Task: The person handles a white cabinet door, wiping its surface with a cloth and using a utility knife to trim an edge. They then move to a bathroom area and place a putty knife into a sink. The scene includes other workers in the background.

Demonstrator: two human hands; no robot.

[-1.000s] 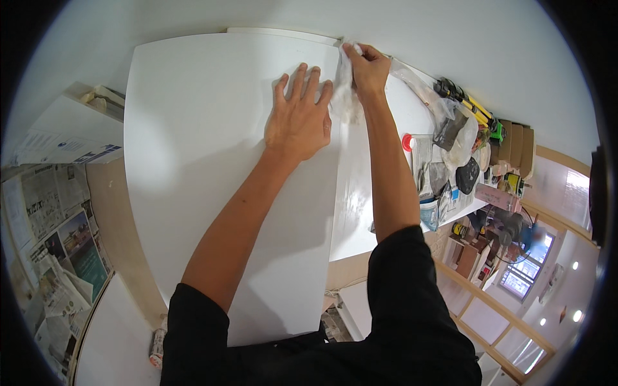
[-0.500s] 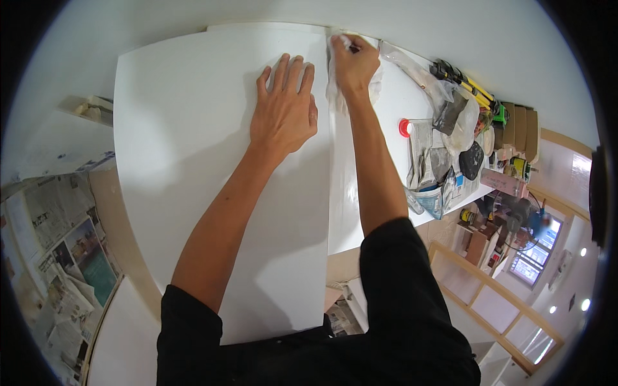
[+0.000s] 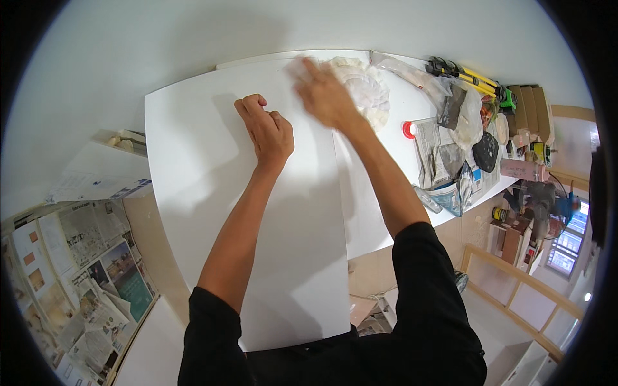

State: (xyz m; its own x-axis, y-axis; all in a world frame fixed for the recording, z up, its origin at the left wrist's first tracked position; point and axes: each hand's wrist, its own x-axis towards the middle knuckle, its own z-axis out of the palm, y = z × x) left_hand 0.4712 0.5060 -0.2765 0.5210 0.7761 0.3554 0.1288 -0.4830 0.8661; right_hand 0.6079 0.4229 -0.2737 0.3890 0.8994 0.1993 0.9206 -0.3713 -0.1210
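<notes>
A large white panel stretches out in front of me. Over its far half my left hand is raised with curled fingers, and nothing shows in it. My right hand, smeared by motion, hangs over the far right part of the panel; its fingers are too blurred to read. Just right of that hand, a crumpled off-white cloth lies on the white work surface, apart from both hands.
To the right lie a red cap, folded newspapers, plastic bags, a black pad and a yellow-black tool. A clear bottle rests at the near edge. A wall rises behind; newspapers cover an area at lower left.
My right hand has let go of the cloth and swung left over the panel. My left hand has gone from lying flat on the panel to curled fingers. The view has shifted.
</notes>
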